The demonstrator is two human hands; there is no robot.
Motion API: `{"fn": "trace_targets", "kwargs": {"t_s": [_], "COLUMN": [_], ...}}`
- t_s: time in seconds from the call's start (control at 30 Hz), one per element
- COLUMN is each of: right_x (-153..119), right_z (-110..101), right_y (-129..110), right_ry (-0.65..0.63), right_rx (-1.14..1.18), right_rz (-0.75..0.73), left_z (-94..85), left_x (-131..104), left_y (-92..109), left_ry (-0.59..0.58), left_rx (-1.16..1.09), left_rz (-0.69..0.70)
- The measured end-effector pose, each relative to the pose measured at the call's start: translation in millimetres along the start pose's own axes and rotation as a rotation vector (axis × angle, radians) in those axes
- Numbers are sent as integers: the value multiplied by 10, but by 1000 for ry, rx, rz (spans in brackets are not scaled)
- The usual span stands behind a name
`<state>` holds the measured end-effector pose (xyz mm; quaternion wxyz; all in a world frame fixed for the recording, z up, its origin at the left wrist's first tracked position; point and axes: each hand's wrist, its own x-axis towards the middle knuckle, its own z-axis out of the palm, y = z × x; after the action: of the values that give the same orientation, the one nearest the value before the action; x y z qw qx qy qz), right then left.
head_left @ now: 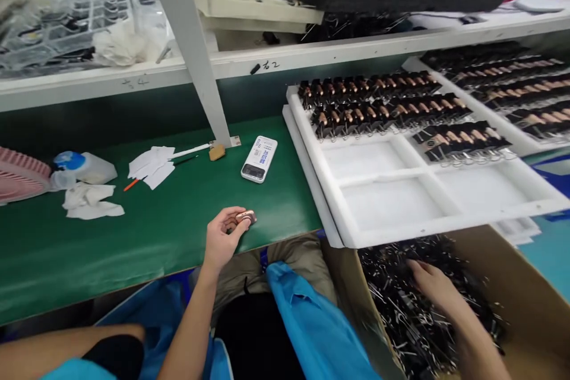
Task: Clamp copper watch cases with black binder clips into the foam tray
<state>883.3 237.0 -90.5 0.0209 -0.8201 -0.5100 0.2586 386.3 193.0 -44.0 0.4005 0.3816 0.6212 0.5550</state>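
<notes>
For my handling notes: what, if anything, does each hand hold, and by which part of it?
The left hand holds a small copper-coloured piece by its palm-side end. The right hand is among black clips; its hold cannot be told.

- White tray (392, 202)
- Plain green desk (155, 231), left of the tray
- Copper-coloured piece (246, 215), left of the tray
- White device (263, 151), blue lettering, left of the tray
- Black-and-silver clips (414, 320), below the tray
- Brown carton (529, 314), below the tray
</notes>
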Motion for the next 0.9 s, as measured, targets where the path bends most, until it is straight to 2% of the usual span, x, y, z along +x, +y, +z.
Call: {"fn": "trace_targets", "kwargs": {"t_s": [0.07, 0.13, 0.27, 0.3, 0.37, 0.43, 0.6, 0.73, 0.9], "right_x": [-320, -669, -1204, -1271, -1322, -1282, -1037, -912, -907], "right_z": [-91, -97, 91, 159, 299, 438, 783, 939, 896], "right_y": [-103, -383, -1278, -1506, -1910, -2242, -2805, -2935, -2887], "right_ry": [-211, -489, -1013, -1102, -1183, -1140, -854, -791, -688], "right_rx": [196, 378, 553, 618, 782, 927, 1041, 1003, 814], "right_rz": [-13, -102, -519, -598, -667, -659, -641, -772, -968], "left_z": [-12, -21, -36, -39, -47, -60, -105, -118, -113], "left_x": [0, 6, 21, 22, 23, 23, 24, 24, 25], "left_y": [7, 23, 38, 35, 19, -6, -73, -87, -42], "left_ry": [4, 12, 39, 45, 55, 55, 36, 11, -2], "left_rx": [-37, -71, -121, -131, -156, -189, -275, -298, -275], "left_rz": [-8, -14, -38, -40, -41, -40, -65, -94, -116]}}
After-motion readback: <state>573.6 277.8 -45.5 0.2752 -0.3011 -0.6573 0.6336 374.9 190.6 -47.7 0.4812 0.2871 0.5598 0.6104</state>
